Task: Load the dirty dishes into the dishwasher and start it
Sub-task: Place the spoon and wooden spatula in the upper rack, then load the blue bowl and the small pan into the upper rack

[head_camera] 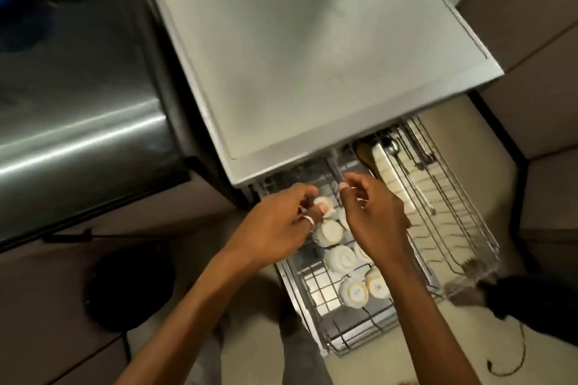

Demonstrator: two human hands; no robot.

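The step in hand was loading cups into the wire rack, which stood pulled out from under the grey dishwasher toward six o'clock. The left hand gripped a small white cup, thumb on its upturned base, at the twelve o'clock end of the rack, just under the machine's front edge. It was touching or nearly touching the next cup in line. The right hand hovered just beside it at three o'clock, fingers loosely curled with nothing visible in them. More upturned cups ran from the hands toward six o'clock. At two o'clock of them lay a cutlery tray with a spoon at its far end.

Judging by this, the cup was being seated, not yet let go. The next move likely called for settling it mouth-down between the wires so it would not tip against its neighbour, then freeing the thumb. Bare wire at the six o'clock end suggested room for more before the rack could be pushed in and the machine started.
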